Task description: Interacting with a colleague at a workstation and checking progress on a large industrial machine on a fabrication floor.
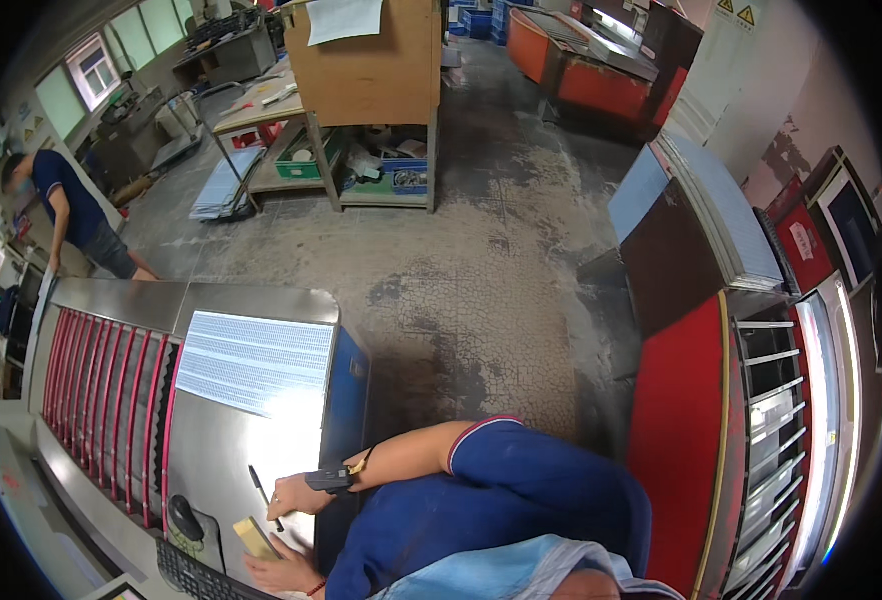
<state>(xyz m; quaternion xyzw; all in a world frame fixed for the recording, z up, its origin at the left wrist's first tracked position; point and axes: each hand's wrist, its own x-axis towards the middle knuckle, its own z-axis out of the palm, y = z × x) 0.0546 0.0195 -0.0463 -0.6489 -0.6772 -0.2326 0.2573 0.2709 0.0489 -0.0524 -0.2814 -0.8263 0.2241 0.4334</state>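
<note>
My right hand (299, 497), a dark device strapped on its wrist, is closed around a dark pen (259, 483) above the shiny metal table (201, 455). Closer to the lower edge, my left hand (286, 572) wears a red wrist cord and grips a small yellow block-shaped pad (255, 538). Part of its grip is hidden behind the pad. Just left of the pad lies a black computer mouse (185, 518). A black keyboard (196, 575) runs along the table's near side. Perforated-looking pale blue sheets (256, 360) cover the table's far part.
Red-railed rollers (111, 400) flank the table on the left, where another person (81, 215) stands bent forward. A wooden workbench (366, 70) with bins stands at the back. On the right is a red machine (676, 440) with metal bars and stacked sheets (726, 210).
</note>
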